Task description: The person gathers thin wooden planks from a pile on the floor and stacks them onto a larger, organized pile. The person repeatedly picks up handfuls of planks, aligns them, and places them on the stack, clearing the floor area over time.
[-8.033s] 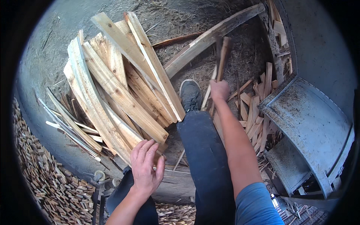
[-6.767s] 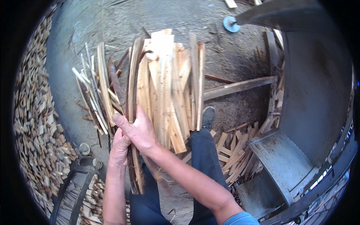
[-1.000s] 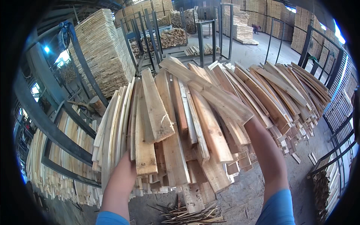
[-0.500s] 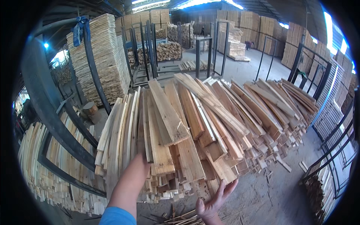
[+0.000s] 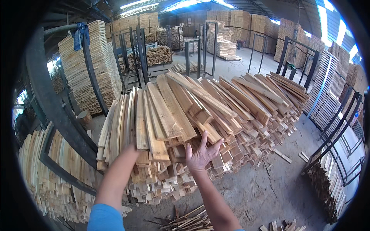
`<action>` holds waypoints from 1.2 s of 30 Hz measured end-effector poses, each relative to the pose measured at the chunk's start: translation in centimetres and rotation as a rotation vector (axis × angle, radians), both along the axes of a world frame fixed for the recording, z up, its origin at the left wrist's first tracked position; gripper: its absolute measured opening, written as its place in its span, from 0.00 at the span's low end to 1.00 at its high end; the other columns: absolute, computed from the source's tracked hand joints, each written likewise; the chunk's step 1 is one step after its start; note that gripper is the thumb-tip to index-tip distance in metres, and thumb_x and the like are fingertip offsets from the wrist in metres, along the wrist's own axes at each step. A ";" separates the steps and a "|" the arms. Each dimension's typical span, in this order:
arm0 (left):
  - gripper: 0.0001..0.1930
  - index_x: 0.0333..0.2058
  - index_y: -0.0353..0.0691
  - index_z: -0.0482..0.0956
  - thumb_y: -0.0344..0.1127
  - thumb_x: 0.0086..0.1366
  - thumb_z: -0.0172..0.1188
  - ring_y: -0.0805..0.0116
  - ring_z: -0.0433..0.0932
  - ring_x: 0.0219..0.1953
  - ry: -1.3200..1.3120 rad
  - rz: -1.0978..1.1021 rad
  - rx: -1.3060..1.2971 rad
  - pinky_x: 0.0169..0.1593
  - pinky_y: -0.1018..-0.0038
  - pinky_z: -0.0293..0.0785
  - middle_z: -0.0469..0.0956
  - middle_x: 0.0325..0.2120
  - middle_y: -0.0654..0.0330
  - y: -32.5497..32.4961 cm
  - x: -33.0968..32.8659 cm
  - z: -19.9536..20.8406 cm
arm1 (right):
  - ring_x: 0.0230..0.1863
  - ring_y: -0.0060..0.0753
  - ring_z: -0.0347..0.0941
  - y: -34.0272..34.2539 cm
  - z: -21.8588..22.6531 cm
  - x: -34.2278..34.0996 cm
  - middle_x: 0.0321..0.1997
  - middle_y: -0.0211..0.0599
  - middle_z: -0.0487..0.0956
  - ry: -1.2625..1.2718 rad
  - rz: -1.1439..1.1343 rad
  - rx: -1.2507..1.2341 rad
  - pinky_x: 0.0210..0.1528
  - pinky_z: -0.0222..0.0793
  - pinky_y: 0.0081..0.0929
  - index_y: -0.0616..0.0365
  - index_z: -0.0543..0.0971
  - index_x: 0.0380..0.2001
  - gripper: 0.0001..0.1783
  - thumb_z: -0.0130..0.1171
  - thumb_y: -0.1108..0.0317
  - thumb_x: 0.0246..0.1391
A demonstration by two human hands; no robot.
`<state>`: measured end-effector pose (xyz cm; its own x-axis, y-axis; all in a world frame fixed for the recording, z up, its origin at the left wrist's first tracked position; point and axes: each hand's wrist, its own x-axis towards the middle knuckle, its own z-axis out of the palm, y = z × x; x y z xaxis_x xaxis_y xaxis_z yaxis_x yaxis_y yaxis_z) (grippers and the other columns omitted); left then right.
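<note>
Long wooden boards (image 5: 167,119) lie in a big fanned pile in front of me, their cut ends toward me. At the pile's near left, my left hand (image 5: 133,148) reaches in beside the board ends, its fingers hidden by the wood. My right hand (image 5: 202,154) is raised against the near end of a board (image 5: 209,133), palm toward the pile and fingers spread. It wraps around nothing. A longer plank (image 5: 200,92) lies slantwise across the top of the other boards.
A black metal frame (image 5: 73,127) stands close on the left, over another board stack (image 5: 42,169). Thin scraps (image 5: 189,221) litter the floor near me. A metal rack (image 5: 335,134) is at the right. Tall timber stacks (image 5: 90,65) rise behind, and a distant person (image 5: 240,44) bends down.
My right hand has moved up and away from me against the board end, and that board now juts out less. My left hand stays at the pile. The view has shifted slightly.
</note>
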<state>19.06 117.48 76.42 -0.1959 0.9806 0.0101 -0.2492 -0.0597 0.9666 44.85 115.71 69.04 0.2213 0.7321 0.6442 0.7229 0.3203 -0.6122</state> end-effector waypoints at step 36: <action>0.32 0.64 0.36 0.65 0.56 0.75 0.41 0.57 0.71 0.60 1.277 -0.469 -0.005 0.59 0.61 0.71 0.70 0.60 0.54 7.0 -9.0 -2.5 | 0.51 0.51 0.78 -94.6 -19.8 -3.6 0.48 0.54 0.82 1.000 -0.519 -1.939 0.51 0.71 0.41 0.66 0.81 0.47 0.34 0.59 0.41 0.54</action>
